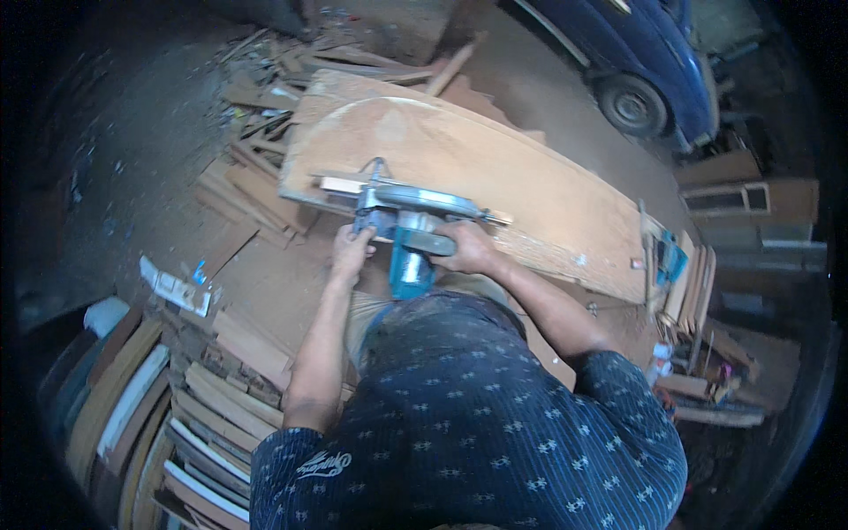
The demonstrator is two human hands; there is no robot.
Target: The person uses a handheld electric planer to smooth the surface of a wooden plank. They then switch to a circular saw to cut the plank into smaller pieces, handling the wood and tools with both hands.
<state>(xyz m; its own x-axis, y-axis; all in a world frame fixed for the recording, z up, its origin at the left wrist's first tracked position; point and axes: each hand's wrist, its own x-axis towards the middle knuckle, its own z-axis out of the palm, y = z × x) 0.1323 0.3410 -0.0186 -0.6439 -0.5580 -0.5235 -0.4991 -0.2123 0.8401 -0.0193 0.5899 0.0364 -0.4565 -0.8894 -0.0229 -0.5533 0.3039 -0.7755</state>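
A teal circular saw point(411, 269) with a grey blade guard rests over the near edge of a large wooden board point(548, 199). My right hand point(468, 247) is closed round the saw's handle. My left hand point(352, 251) is closed at the saw's left front, its fingers against the base; the exact spot they grip is partly hidden. Under the saw lies a narrow wood strip point(342, 185), whose pale left end sticks out past the base, along the board's near edge. The blade itself is hidden by the guard.
Scrap wood point(265, 168) is heaped left of and behind the board. Stacked planks point(212, 415) stand at lower left. A dark blue car point(649, 62) is parked at far right. Wood pieces point(693, 287) lean by the board's right end, and a wooden cabinet point(786, 203) stands farther right.
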